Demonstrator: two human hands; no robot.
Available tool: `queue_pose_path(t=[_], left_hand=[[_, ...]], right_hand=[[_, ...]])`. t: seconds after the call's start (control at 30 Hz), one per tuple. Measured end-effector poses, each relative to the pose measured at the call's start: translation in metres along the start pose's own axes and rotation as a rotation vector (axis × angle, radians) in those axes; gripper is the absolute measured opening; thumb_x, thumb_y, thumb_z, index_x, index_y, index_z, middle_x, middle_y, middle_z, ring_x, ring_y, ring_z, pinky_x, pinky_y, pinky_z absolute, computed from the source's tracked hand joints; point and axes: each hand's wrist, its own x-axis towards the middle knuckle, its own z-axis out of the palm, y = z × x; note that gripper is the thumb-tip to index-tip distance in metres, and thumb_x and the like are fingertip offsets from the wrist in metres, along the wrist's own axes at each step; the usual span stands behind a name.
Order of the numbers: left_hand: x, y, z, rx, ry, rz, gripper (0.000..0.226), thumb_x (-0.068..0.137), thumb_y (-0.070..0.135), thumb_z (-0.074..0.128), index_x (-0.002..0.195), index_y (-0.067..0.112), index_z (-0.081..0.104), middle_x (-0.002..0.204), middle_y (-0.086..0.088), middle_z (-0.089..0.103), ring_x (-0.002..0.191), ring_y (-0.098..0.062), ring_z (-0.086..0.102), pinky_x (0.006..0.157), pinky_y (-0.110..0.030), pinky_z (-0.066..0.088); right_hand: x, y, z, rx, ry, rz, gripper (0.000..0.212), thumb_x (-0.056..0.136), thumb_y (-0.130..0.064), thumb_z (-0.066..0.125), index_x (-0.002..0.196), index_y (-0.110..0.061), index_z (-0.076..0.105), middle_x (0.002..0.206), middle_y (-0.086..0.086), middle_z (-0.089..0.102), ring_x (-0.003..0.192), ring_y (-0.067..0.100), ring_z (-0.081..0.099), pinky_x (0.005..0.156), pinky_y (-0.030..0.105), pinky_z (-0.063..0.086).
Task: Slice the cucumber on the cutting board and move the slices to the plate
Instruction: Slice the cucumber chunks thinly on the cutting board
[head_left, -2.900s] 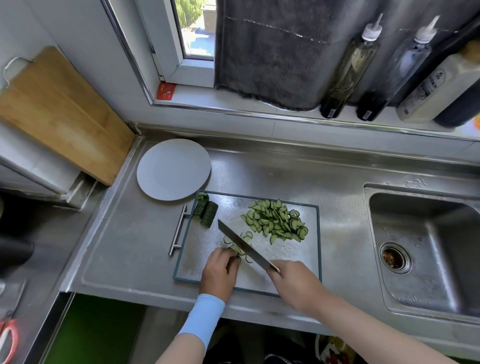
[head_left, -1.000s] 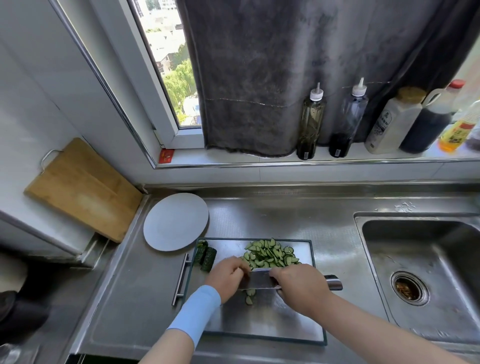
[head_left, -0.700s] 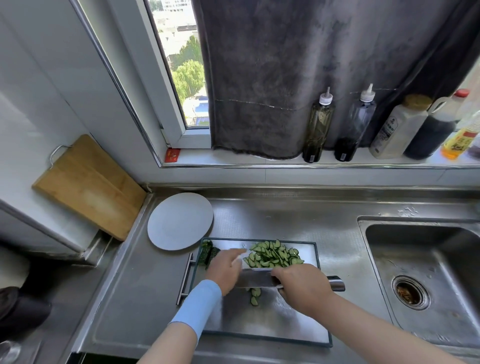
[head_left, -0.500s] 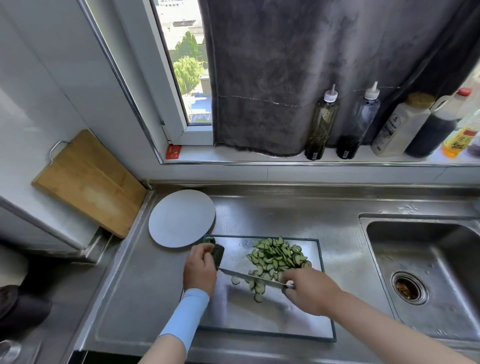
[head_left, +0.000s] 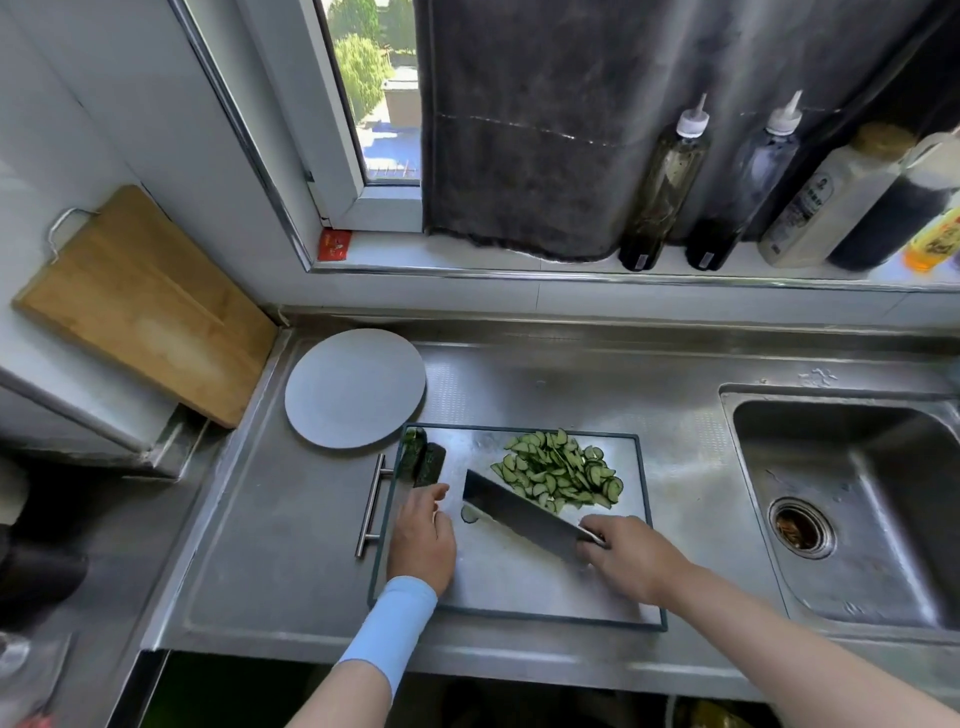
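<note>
A cutting board (head_left: 519, 592) with a dark rim lies on the steel counter. A pile of thin cucumber slices (head_left: 558, 470) sits at its far right. Two dark uncut cucumber pieces (head_left: 426, 460) lie at its far left corner. My right hand (head_left: 631, 556) grips the handle of a cleaver (head_left: 519, 514), whose blade points diagonally toward the far left, just near of the pile. One loose slice (head_left: 470, 514) lies beside the blade. My left hand (head_left: 423, 535) rests on the board, fingertips at the near end of the uncut pieces, holding nothing. The grey plate (head_left: 355, 387) stands bare beyond the board's left corner.
A sink (head_left: 841, 499) with a drain opens at the right. A wooden board (head_left: 140, 306) leans against the left wall. Several bottles (head_left: 660, 192) stand on the window sill behind. The cutting board's metal handle (head_left: 371, 512) juts out left.
My left hand left the slices by the blade and moved left to the uncut pieces. The cleaver swung from lying across the board to a diagonal; the loose slices now sit against the pile.
</note>
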Motion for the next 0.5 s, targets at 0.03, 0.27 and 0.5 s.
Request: queue_pose_path(t=[0.03,0.27,0.5], left_hand=[[0.002,0.001,0.002,0.025,-0.02,-0.028,0.037,0.094,0.007,0.044,0.124,0.025,0.055,0.122,0.01,0.053,0.109,-0.01,0.052,0.095,-0.026,0.044],[0.012,0.006,0.013,0.203,-0.09,-0.152,0.027,0.091,0.02,0.056,0.117,0.027,0.055,0.118,0.008,0.049,0.105,-0.014,0.052,0.085,-0.025,0.045],[0.029,0.02,0.027,0.208,-0.106,-0.154,0.011,0.091,0.02,0.063,0.103,0.019,0.063,0.098,0.002,0.061,0.089,-0.017,0.059,0.075,-0.022,0.044]], right_hand=[[0.004,0.0,-0.002,-0.005,0.026,0.001,0.02,0.095,-0.036,0.052,0.076,-0.033,0.053,0.075,-0.009,0.061,0.071,0.012,0.057,0.061,0.028,0.04],[0.025,-0.01,-0.017,0.028,0.069,-0.004,0.015,0.097,-0.037,0.052,0.086,-0.032,0.061,0.078,-0.013,0.063,0.073,0.009,0.058,0.058,0.027,0.039],[0.018,0.013,-0.03,0.133,0.037,-0.005,0.014,0.091,-0.037,0.058,0.08,-0.033,0.065,0.078,-0.007,0.066,0.071,0.011,0.06,0.067,0.032,0.047]])
